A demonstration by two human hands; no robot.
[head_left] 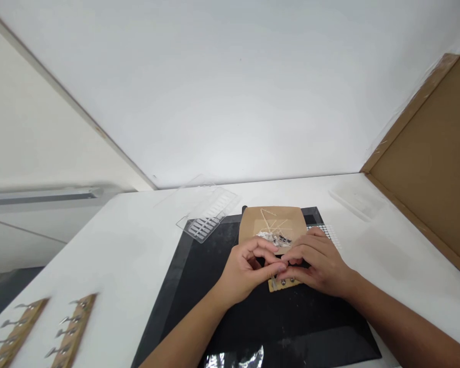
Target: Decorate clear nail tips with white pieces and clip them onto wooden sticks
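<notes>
My left hand (249, 272) and my right hand (317, 260) meet over a black mat (195, 286), fingertips pinched together. What lies between the fingertips is too small and hidden to make out; a bit of clear material (274, 282) shows just below my left thumb. Under the hands, a short wooden strip (287, 286) with round metal pieces rests on the mat, partly covered by my fingers. Just beyond them sits a brown paper tray (248, 221) holding thin pale strands and black and white scraps.
A clear slotted plastic case (209, 217) lies at the mat's back left. Right of the tray is a sheet of small white stickers (331, 235). Wooden strips with metal clips (74, 329) lie at left. A translucent lid (356, 200) sits near the cardboard wall (425, 153).
</notes>
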